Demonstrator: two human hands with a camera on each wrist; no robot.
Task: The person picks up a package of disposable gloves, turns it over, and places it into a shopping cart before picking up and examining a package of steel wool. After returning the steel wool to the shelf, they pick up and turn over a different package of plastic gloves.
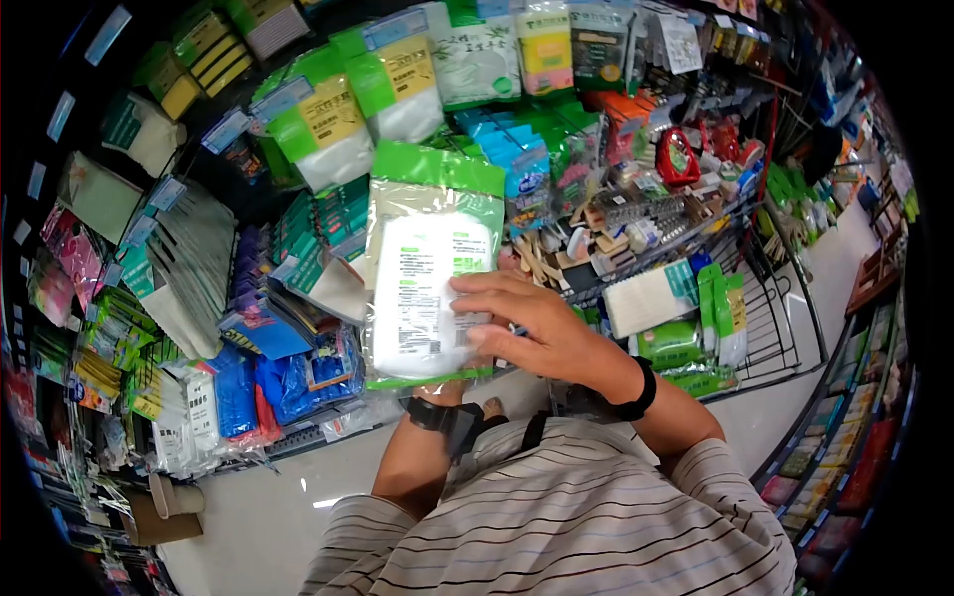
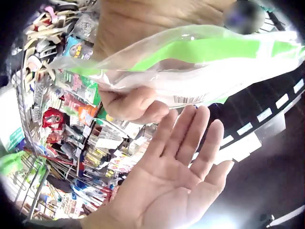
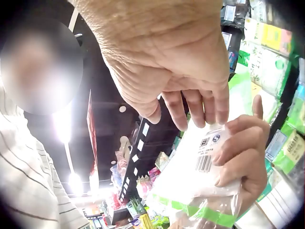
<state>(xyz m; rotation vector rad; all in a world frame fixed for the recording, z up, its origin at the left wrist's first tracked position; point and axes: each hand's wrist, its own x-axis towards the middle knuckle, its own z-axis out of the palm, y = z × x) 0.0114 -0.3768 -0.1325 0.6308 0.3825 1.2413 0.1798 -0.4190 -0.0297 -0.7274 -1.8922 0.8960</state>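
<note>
A flat plastic packet with a green header, white contents and printed text stands upright before my chest. My left hand grips it from behind and along one side, its fingers wrapping onto the printed face by the barcode. In the head view the packet hides most of that hand. Across the packet's right side in the head view reaches my right hand, fingertips right at the printed face. The left wrist view shows this right hand's palm turned to the camera, its fingers extended and nothing held.
Similar green-topped packets hang behind on the shelf display. A wire basket on the right carries several packages. Brushes and wooden-handled goods fill the rack ahead. Bagged goods line the lower left shelf above the pale floor.
</note>
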